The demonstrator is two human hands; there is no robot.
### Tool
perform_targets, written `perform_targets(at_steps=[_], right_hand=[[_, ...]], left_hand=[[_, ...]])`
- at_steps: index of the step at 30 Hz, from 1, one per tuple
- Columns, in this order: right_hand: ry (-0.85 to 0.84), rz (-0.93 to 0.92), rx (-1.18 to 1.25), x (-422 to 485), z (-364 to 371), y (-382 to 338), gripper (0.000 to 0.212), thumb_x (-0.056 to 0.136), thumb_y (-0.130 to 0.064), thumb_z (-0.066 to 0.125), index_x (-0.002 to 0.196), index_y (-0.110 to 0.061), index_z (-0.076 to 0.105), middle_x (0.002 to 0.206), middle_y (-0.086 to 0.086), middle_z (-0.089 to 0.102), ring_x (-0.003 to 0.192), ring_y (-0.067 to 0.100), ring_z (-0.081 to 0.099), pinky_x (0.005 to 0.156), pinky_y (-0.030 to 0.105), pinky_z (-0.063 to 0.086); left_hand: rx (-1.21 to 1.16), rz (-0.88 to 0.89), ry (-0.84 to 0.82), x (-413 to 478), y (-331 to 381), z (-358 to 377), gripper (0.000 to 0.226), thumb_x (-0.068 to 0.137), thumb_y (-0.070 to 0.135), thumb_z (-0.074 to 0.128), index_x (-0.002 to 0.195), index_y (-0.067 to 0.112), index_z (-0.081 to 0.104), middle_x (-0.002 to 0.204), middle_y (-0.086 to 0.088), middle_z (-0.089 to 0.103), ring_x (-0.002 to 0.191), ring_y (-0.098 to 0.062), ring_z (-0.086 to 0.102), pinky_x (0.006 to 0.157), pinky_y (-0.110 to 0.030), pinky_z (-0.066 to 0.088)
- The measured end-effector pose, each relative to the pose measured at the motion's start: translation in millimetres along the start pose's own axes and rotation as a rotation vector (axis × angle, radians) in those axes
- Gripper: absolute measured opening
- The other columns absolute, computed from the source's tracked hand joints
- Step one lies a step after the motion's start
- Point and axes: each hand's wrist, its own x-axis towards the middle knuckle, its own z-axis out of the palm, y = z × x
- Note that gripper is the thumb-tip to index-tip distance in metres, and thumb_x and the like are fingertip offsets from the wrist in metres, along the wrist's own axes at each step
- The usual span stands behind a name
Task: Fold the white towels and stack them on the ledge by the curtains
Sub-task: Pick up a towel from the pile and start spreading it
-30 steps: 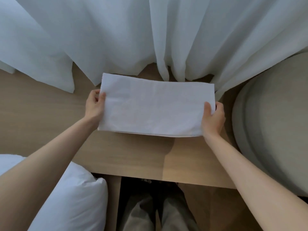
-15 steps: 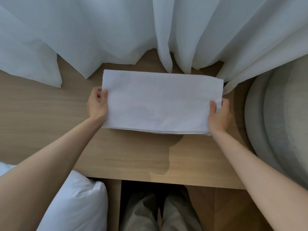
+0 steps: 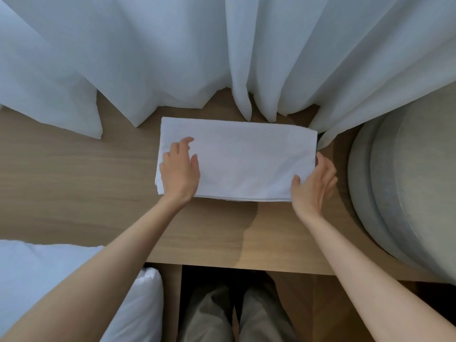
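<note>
A folded white towel (image 3: 246,159) lies flat on the wooden ledge (image 3: 79,183), just in front of the white curtains (image 3: 172,53). Several layers show along its near edge. My left hand (image 3: 180,174) rests palm down on the towel's left end with the fingers spread. At the towel's right end my right hand (image 3: 313,186) is open, palm turned toward the edge and fingers apart, holding nothing.
A grey rounded cushioned seat (image 3: 404,183) stands close on the right, against the ledge. White bedding (image 3: 49,280) fills the lower left corner. My legs (image 3: 234,314) are below the ledge's front edge. Curtain folds hang down onto the ledge behind the towel.
Both hands have let go of the towel's ends and it now lies on the ledge. The left hand moved onto its top; the right hand opened beside it.
</note>
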Motion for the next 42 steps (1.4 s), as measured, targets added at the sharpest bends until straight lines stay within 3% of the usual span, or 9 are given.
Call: perform_targets(at_steps=[3, 6, 13, 20, 25, 32, 39, 42], right_hand=[[-0.086, 0.032, 0.137, -22, -28, -13, 0.054, 0.09, -0.009, 0.057, 0.14, -0.013, 0.036, 0.141, 0.006, 0.038, 0.129, 0.022, 0.035, 0.106, 0.035, 0.033], [-0.155, 0.008, 0.231, -50, -67, -24, 0.041, 0.096, -0.013, 0.05, 0.136, -0.018, 0.043, 0.133, -0.002, 0.047, 0.12, 0.015, 0.046, 0.097, 0.029, 0.042], [-0.069, -0.053, 0.261, -119, -172, -13, 0.03, 0.097, -0.017, 0.048, 0.126, -0.024, 0.052, 0.122, -0.01, 0.055, 0.107, 0.006, 0.051, 0.086, 0.02, 0.039], [0.065, 0.052, 0.246, -177, -257, 34, 0.026, 0.097, -0.017, 0.05, 0.122, -0.023, 0.055, 0.121, -0.007, 0.058, 0.107, 0.009, 0.053, 0.09, 0.021, 0.043], [0.164, 0.074, 0.269, -209, -314, 81, 0.026, 0.095, -0.014, 0.052, 0.12, -0.021, 0.056, 0.118, -0.008, 0.057, 0.109, 0.008, 0.053, 0.094, 0.024, 0.045], [0.301, 0.12, 0.286, -245, -394, 177, 0.027, 0.094, -0.019, 0.056, 0.121, -0.025, 0.056, 0.12, -0.009, 0.058, 0.105, 0.005, 0.056, 0.088, 0.018, 0.045], [0.393, 0.128, 0.242, -275, -493, 278, 0.027, 0.094, -0.021, 0.056, 0.12, -0.027, 0.056, 0.12, -0.011, 0.058, 0.097, -0.001, 0.052, 0.078, 0.006, 0.036], [0.433, 0.138, 0.266, -279, -540, 310, 0.026, 0.096, -0.021, 0.053, 0.12, -0.027, 0.055, 0.119, -0.011, 0.058, 0.099, 0.003, 0.054, 0.08, 0.013, 0.041]], left_hand=[[-0.037, 0.172, -0.019, -32, 31, -24, 0.037, 0.099, 0.019, 0.043, 0.135, 0.018, 0.046, 0.129, -0.004, 0.055, 0.109, -0.026, 0.054, 0.09, -0.04, 0.045], [-0.031, 0.315, -0.034, -65, 58, -49, 0.034, 0.099, 0.02, 0.042, 0.132, 0.019, 0.05, 0.121, -0.003, 0.059, 0.101, -0.025, 0.055, 0.085, -0.039, 0.044], [0.057, 0.568, -0.137, -141, 107, -101, 0.033, 0.099, 0.021, 0.042, 0.131, 0.02, 0.05, 0.121, -0.002, 0.061, 0.104, -0.024, 0.057, 0.086, -0.038, 0.046], [0.219, 0.848, -0.274, -205, 165, -112, 0.033, 0.1, 0.028, 0.041, 0.133, 0.026, 0.045, 0.133, 0.001, 0.052, 0.116, -0.021, 0.051, 0.099, -0.034, 0.039], [0.178, 1.004, -0.297, -257, 226, -112, 0.035, 0.103, 0.029, 0.031, 0.135, 0.024, 0.045, 0.13, 0.0, 0.054, 0.117, -0.021, 0.051, 0.098, -0.033, 0.036], [0.142, 1.182, -0.292, -362, 311, -92, 0.035, 0.102, 0.022, 0.034, 0.135, 0.023, 0.046, 0.131, -0.002, 0.055, 0.122, -0.022, 0.05, 0.103, -0.039, 0.037], [0.054, 1.291, -0.236, -461, 394, -68, 0.032, 0.101, 0.025, 0.037, 0.131, 0.025, 0.048, 0.123, 0.002, 0.058, 0.111, -0.017, 0.056, 0.094, -0.034, 0.044], [0.017, 1.333, -0.229, -493, 437, -65, 0.033, 0.1, 0.025, 0.038, 0.13, 0.025, 0.049, 0.123, 0.002, 0.059, 0.111, -0.017, 0.055, 0.089, -0.033, 0.045]])
